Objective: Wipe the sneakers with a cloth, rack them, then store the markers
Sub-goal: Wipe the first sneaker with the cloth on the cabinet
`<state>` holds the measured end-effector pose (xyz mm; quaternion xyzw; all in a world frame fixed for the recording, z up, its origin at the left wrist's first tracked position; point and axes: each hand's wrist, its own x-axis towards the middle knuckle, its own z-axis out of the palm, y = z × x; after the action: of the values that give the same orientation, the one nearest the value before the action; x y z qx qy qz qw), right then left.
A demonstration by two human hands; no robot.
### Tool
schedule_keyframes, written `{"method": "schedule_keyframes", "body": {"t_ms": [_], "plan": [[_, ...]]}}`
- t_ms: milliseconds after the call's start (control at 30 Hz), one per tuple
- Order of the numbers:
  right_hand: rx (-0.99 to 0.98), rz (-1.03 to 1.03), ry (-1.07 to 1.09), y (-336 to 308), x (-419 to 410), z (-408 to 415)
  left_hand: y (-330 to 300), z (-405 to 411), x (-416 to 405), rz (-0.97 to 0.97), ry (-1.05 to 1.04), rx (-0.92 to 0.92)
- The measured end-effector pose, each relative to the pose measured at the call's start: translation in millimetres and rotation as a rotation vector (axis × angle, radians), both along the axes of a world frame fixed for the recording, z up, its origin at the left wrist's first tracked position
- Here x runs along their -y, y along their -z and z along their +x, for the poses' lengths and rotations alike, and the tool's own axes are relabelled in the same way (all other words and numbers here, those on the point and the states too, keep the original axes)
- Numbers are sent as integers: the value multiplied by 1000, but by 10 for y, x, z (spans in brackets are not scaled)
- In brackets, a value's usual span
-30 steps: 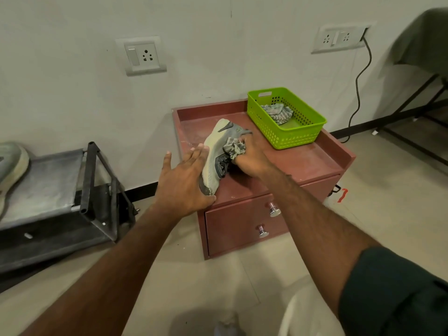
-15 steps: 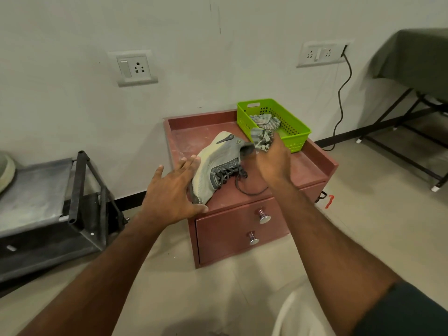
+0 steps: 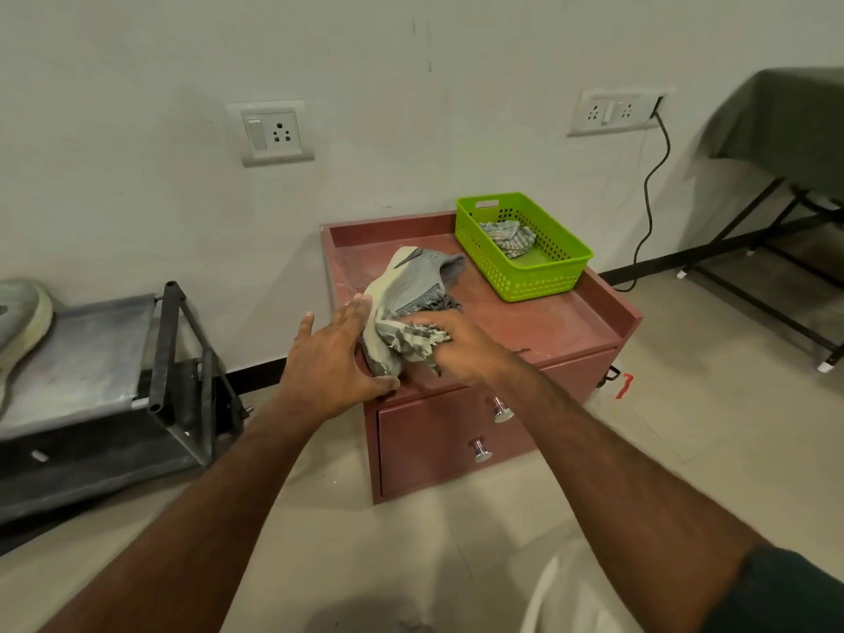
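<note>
Sneaker (image 3: 411, 290): grey, on its side atop red cabinet (image 3: 571, 322), front-left area. L hand (image 3: 335, 360) flat w/ straight fingers against sole. R hand (image 3: 456, 342) grips cloth (image 3: 413, 342), pressed on upper. Green basket (image 3: 543, 278) at cabinet's back-right corner.

One head-worn wide view looks forward and down, close over the red cabinet (image 3: 571, 322) against the wall

Two sneakers (image 3: 413, 294) (image 3: 20, 326), two cloths (image 3: 411, 342) (image 3: 509, 237), one basket (image 3: 543, 278), two wall sockets (image 3: 271, 134) (image 3: 609, 112)
</note>
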<state>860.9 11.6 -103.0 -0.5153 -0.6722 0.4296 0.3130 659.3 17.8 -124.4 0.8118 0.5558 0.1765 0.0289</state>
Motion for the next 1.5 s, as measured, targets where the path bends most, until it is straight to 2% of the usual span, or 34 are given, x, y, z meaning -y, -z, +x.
{"method": "schedule_keyframes", "body": {"t_ms": [67, 133, 200, 233, 300, 400, 533, 600, 700, 800, 867, 933, 1000, 1100, 1133, 1233, 1433, 1500], "plan": [[-53, -63, -23, -58, 73, 144, -4, 0, 13, -3, 4, 13], [-122, -31, 154, -50, 26, 267, -13, 2, 14, -1, -2, 7], [-184, 129, 384, -36, -78, 283, -19, 7, 10, -6, -13, -4], [-139, 242, 461, -1, -145, 244, -15, 5, 9, -4, -15, -3], [-76, 374, 515, 70, -225, 124, -21, 11, 10, -5, -6, 10], [-44, 298, 420, 146, -238, -111, -13, 8, 8, -3, 8, 37], [27, 106, 121, 232, -183, -256, 8, -26, -12, -8, -31, 79], [44, 65, 12, 164, -61, -156, -2, -49, -21, -12, -45, 87], [85, -37, -85, 18, 193, 133, -28, -61, 0, 7, -23, 6], [74, -30, 63, 48, 302, 384, -27, -88, -16, 18, -51, -51], [57, 137, 309, 59, 230, 392, -3, -127, -28, -9, -70, -89], [-45, 236, 384, 84, 145, 224, 24, -157, -24, -41, -72, -118], [-72, 243, 332, 76, 115, -14, 46, -167, -9, -64, -43, -127], [139, 170, 108, 97, 116, -213, 57, -163, -3, -81, 55, -160], [203, 141, 64, 68, 135, -189, 54, -159, -9, -96, 81, -184], [217, 28, -35, -43, 233, 82, 80, -117, -30, -110, 132, -290], [406, 47, -42, 11, 244, 585, 104, 205, 4, -33, 212, -433], [427, 98, 40, 38, 266, 636, 112, 344, 54, -37, 240, -453]]}}
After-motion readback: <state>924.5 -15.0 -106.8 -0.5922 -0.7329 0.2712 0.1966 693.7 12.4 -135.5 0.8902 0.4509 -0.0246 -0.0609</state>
